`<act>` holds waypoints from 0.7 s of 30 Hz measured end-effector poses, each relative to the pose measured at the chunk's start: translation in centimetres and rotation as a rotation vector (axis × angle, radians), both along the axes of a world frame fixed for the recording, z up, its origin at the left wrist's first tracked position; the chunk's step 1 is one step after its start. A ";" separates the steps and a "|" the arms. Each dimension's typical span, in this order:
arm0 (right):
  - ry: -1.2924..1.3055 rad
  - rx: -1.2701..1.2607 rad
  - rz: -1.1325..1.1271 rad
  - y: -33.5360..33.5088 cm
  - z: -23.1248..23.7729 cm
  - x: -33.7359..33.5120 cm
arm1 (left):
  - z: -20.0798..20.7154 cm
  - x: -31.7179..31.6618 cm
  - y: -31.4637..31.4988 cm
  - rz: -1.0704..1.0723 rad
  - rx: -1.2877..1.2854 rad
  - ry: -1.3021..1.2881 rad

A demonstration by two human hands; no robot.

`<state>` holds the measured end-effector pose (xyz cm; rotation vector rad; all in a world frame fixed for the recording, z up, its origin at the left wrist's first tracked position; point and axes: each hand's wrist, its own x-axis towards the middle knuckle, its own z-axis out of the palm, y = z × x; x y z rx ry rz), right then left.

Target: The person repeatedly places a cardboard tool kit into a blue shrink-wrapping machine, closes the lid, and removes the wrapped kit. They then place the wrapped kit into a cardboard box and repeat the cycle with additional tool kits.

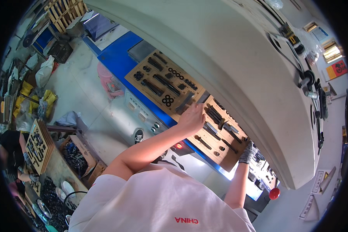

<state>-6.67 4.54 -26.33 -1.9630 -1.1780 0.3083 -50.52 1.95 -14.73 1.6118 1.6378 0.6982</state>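
My bare left hand (191,119) is closed at the left edge of a wood-coloured board (230,162) that carries black rods, rings and small round parts. At the opposite edge of this board my right hand (246,153), in a grey striped glove, grips it; its fingertips are partly hidden. To the left lies a second wood-coloured board (133,76), with black bolts, rings and cylinders set in rows. On it, beside my left hand, is a strip of dark, shiny film (185,102). Both boards are on a blue-edged machine bed (118,54).
A large pale machine cover (236,50) arches over the far side of the bed. A red knob (274,193) sticks out at its right end. At lower left, a person (13,150) works by a stack of boards (40,147) and a cardboard box (87,154) of dark parts.
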 end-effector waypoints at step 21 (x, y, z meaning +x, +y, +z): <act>-0.289 -0.125 0.055 4.9 -0.5 -1.8 | -7.6 -2.6 -7.5 0.503 -0.333 -1.091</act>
